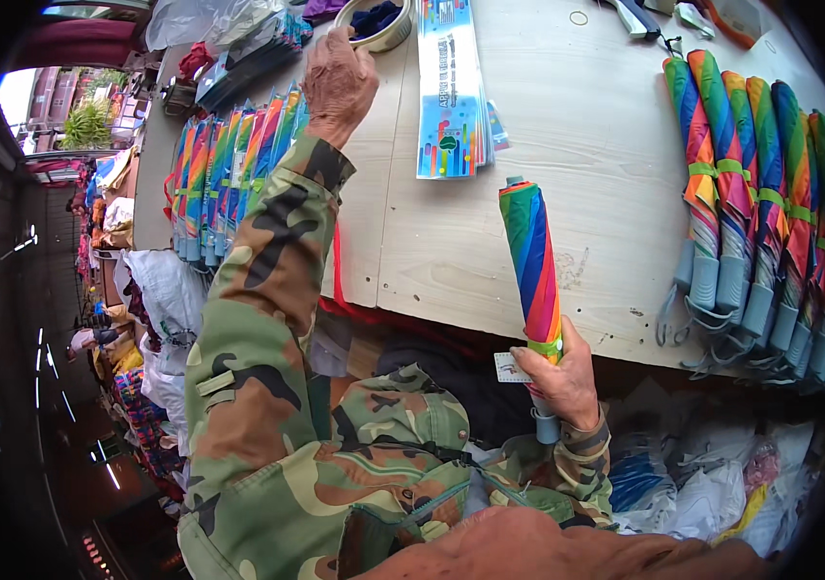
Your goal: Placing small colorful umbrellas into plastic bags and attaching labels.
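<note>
A folded rainbow umbrella with a grey-blue handle is gripped in my right hand, upright in front of my body near the table's front edge. A green band wraps it just above my fingers, and a small white tag sticks out beside my thumb. My left hand reaches far across the table to the near-left rim of a round, light-coloured bowl with dark blue items inside. Its fingers are curled together; whatever lies between them, if anything, is hidden.
Several folded rainbow umbrellas lie in a row at the table's right edge. More umbrellas in clear sleeves lie at the left. A stack of printed plastic sleeves rests at the far middle. White bags are below the table.
</note>
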Tool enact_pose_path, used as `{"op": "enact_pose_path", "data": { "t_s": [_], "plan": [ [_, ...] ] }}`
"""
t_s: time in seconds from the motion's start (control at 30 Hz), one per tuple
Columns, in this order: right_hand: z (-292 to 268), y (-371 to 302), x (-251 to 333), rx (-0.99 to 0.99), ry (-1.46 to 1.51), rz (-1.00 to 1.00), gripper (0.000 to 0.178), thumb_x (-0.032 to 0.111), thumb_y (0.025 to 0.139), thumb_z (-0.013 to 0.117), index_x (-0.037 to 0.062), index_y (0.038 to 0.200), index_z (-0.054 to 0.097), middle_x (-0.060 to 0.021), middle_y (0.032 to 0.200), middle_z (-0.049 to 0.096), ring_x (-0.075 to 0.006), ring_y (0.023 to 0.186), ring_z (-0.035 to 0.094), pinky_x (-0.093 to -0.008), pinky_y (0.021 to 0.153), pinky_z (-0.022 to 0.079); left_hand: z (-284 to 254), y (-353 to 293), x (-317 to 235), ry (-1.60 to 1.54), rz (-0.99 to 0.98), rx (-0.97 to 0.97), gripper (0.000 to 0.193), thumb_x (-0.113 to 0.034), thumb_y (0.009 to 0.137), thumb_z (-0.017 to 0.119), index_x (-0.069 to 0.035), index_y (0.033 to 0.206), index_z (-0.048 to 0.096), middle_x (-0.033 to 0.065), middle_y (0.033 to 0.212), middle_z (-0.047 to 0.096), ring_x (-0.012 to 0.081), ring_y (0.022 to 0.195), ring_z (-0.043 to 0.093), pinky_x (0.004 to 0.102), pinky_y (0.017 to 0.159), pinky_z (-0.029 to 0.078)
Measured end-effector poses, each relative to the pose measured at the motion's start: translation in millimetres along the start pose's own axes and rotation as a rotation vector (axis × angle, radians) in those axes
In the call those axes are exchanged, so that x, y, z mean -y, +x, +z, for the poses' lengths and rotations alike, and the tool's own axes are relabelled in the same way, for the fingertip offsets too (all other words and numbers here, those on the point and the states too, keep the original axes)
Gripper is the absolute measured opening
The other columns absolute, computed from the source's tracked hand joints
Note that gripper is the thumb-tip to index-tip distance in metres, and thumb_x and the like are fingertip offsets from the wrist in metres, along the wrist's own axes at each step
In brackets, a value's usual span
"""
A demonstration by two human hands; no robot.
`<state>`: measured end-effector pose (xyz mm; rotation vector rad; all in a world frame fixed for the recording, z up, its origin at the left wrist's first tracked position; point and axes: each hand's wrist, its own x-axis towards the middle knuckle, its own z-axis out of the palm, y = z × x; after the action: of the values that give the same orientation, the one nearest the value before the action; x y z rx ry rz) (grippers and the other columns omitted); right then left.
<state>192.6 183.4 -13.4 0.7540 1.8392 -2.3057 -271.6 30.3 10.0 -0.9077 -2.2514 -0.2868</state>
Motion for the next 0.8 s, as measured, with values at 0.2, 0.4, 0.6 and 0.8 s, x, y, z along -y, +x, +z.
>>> {"op": "enact_pose_path", "data": {
  "t_s": [0.2,0.4,0.6,0.8],
  "plan": [
    [-6.3,2.4,4.6,0.027,-0.194,0.048,0.036,0.015,0.087,0.086,-0.0026,0.107,0.062,-0.0095,0.078,0.072,-0.0148,0.068,0.068,-0.0339,0.062,0.054,74.3,113.3,50.5,-0.055,0.060,0.652,0.054,-0.035,0.101,0.072,0.005,0.129,0.050,0.0331,0.101,0.073,0.0476,0.100,0.073,0.0529,0.083,0.056],
    [-11.6,9.3,21.2,0.065,-0.124,0.224,0.042,0.018,0.087,0.087,-0.0031,0.116,0.064,-0.0085,0.087,0.070,-0.0135,0.077,0.063,-0.0339,0.072,0.054,114.9,140.6,78.2,-0.118,0.365,0.637,0.035,-0.020,0.101,0.071,0.002,0.123,0.055,0.0284,0.091,0.071,0.0458,0.086,0.074,0.0517,0.072,0.058],
    [-4.2,10.7,26.9,0.047,-0.116,0.258,0.045,0.019,0.088,0.087,-0.0026,0.121,0.065,-0.0067,0.096,0.069,-0.0131,0.086,0.062,-0.0321,0.079,0.054,110.7,111.0,80.5,-0.352,0.114,0.522,0.025,-0.012,0.102,0.063,-0.007,0.126,0.062,0.0257,0.112,0.072,0.0393,0.095,0.074,0.0470,0.085,0.060],
    [-3.0,4.2,16.4,-0.026,-0.080,0.245,0.044,0.018,0.088,0.086,-0.0016,0.121,0.066,-0.0030,0.098,0.068,-0.0108,0.087,0.062,-0.0301,0.079,0.053,14.5,46.8,-7.2,-0.257,0.318,0.246,0.033,-0.013,0.101,0.072,-0.001,0.131,0.064,0.0176,0.117,0.071,0.0362,0.111,0.067,0.0459,0.094,0.055]
  ]
}}
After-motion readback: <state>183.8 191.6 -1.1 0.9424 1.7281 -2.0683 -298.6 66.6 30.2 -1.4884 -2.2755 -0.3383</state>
